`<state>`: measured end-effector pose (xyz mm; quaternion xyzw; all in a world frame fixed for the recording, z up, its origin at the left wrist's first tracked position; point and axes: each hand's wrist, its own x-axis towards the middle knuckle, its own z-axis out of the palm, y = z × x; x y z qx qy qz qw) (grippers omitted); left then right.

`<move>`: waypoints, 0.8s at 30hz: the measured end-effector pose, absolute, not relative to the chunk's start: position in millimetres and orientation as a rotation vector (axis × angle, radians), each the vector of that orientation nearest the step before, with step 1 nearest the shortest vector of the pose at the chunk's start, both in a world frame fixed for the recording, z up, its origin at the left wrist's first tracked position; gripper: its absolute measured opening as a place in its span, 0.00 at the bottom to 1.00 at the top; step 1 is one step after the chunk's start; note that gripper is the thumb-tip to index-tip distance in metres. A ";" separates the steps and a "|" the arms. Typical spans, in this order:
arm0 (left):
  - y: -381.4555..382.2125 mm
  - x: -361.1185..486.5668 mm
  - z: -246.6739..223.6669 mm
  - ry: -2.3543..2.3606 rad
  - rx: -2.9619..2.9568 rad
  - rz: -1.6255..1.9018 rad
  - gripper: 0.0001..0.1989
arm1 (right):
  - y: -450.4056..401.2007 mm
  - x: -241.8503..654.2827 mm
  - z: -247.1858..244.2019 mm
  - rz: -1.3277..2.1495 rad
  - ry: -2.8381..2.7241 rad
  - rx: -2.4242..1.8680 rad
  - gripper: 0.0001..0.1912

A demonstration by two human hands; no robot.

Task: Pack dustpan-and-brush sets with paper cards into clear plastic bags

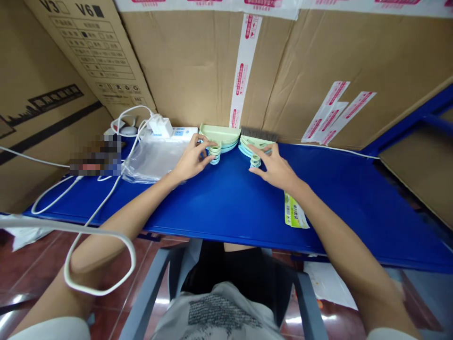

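Observation:
A stack of small green and blue dustpans [219, 133] lies on the blue table against the cardboard. My left hand [193, 158] has its thumb and fingers curved round the stubby handles at the near end of that stack. Beside it on the right is a stack of small hand brushes [257, 143], green on top and blue below, with dark bristles facing the cardboard. The thumb and index finger of my right hand [276, 165] are on either side of the brushes' handles. Both stacks rest on the tabletop.
A clear plastic bag [152, 158] lies left of the dustpans, near a white power strip [186, 133] with plugs. White cables [106, 208] loop over the table's left side. Below my right wrist is a green and white packet [295, 212]. Large cardboard boxes [198, 66] wall the back.

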<state>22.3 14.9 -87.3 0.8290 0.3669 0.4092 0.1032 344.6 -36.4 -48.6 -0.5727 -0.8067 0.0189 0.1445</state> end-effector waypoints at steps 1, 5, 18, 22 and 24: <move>13.9 22.7 -86.9 1.091 2.454 1.204 0.18 | -38.5 350.7 -40.3 0.037 -2.282 -1.691 0.38; 8.2 25.9 -84.2 1.138 2.455 1.239 0.18 | -50.2 386.8 -14.2 -0.077 -2.146 -2.028 0.34; -6.7 36.8 -77.0 1.223 2.423 1.461 0.09 | -74.2 393.0 -18.7 0.348 -2.681 -2.180 0.17; -8.0 37.2 -77.6 1.197 2.420 1.511 0.08 | -77.0 389.6 -18.0 0.355 -2.660 -2.163 0.14; -8.7 37.5 -77.6 1.168 2.424 1.521 0.08 | -82.7 383.1 -15.5 0.399 -2.685 -2.135 0.16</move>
